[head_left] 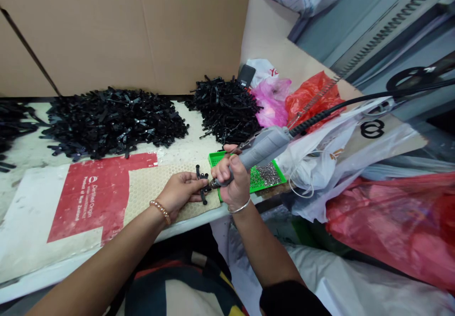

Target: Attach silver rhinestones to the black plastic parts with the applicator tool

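Observation:
My left hand (181, 191) pinches a small black plastic part (203, 196) above a beige dimpled mat (149, 192). Wrapped in my right hand (232, 178) is a grey electric screwdriver (265, 147), tilted, its cable running up to the right. The tip of the tool meets the black part near my left fingertips; whether a screw sits there is too small to tell. Partly behind my right hand lies a green tray (255, 183) with many small metal screws (269, 173) at its right side.
Large heaps of black parts (113, 121) and thinner black pieces (227, 109) lie along a cardboard wall (124, 31). Pink (272, 100) and red plastic bags (313, 100) crowd the right, under a coiled spring (387, 31). Printed cardboard (88, 197) covers the table's left.

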`<state>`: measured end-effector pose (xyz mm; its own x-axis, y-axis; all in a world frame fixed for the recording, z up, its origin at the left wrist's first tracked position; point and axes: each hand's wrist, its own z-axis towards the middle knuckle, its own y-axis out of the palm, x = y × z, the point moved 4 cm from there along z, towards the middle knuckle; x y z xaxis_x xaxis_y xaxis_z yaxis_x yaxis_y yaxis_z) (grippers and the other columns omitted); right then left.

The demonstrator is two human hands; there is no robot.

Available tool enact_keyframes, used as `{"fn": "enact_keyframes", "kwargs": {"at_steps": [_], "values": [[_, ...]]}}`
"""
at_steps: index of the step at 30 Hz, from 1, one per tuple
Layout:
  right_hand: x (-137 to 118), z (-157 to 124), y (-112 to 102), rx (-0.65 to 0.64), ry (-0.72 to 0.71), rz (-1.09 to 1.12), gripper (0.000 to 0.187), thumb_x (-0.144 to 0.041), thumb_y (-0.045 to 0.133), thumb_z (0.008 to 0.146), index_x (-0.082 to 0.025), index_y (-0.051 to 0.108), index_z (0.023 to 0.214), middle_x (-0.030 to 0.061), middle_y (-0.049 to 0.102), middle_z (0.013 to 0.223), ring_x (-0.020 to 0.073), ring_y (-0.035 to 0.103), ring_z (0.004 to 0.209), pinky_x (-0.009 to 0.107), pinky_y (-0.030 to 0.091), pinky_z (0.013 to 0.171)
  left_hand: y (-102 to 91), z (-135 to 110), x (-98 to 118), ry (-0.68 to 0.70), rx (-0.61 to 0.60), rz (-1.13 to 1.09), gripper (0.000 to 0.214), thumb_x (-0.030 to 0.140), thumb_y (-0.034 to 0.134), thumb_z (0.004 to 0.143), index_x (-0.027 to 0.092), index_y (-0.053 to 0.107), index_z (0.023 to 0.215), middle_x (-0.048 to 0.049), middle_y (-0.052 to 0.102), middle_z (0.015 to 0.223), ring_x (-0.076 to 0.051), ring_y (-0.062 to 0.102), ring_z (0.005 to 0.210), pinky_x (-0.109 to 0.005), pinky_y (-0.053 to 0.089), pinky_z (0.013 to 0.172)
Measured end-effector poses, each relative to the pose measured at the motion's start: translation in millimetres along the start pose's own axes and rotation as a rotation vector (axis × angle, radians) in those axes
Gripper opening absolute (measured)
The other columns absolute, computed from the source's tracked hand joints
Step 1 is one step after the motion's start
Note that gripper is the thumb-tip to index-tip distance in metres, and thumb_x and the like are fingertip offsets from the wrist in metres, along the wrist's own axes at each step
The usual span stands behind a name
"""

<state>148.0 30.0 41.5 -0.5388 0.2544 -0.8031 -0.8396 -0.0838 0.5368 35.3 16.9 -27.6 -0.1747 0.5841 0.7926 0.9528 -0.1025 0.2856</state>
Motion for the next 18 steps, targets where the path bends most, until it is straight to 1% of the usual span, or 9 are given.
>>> {"fn": "enact_keyframes", "kwargs": {"at_steps": [6,10,14,18], "values": [[2.8,0.0,-1.7,0.024,0.027,-0.068,0.030,-0.046,0.068,0.076,-0.019,0.058,0.087,-0.0096,0.033,0.047,0.0080,0.030,0.039,0.022,0.034,0.046,0.4,-1.0,2.1,0.006,0.010,0.006,0.027,0.027,0.077,0.063,0.011,0.057,0.071,-0.0021,0.062,0.067,-0.011,0.059,0.062,-0.021,0.053,0.055],[4.4,0.0,-1.4,0.006,0.026,-0.042,0.029,-0.044,0.068,0.077,-0.018,0.057,0.087,-0.0096,0.034,0.047,0.0075,0.030,0.038,0.022,0.034,0.046,0.7,-1.8,1.6,-0.006,0.013,0.004,0.026,0.026,0.077,0.065,0.011,0.057,0.072,-0.0024,0.062,0.068,-0.011,0.059,0.062,-0.021,0.052,0.055],[4.9,-1.2,-0.8,0.008,0.015,-0.066,0.030,-0.044,0.067,0.077,-0.019,0.056,0.088,-0.0097,0.034,0.047,0.0078,0.031,0.038,0.022,0.036,0.046,1.0,-3.2,3.2,-0.011,0.019,0.004,0.025,0.025,0.076,0.065,0.010,0.059,0.073,-0.0023,0.063,0.069,-0.010,0.058,0.061,-0.021,0.052,0.054],[3.8,-2.1,0.7,0.005,0.004,-0.067,0.030,-0.043,0.067,0.078,-0.018,0.055,0.088,-0.0096,0.035,0.047,0.0080,0.032,0.038,0.021,0.035,0.045,2.1,-4.3,4.5,-0.009,0.021,-0.001,0.025,0.025,0.077,0.064,0.011,0.058,0.070,-0.0016,0.062,0.068,-0.010,0.058,0.060,-0.021,0.053,0.055]]}}
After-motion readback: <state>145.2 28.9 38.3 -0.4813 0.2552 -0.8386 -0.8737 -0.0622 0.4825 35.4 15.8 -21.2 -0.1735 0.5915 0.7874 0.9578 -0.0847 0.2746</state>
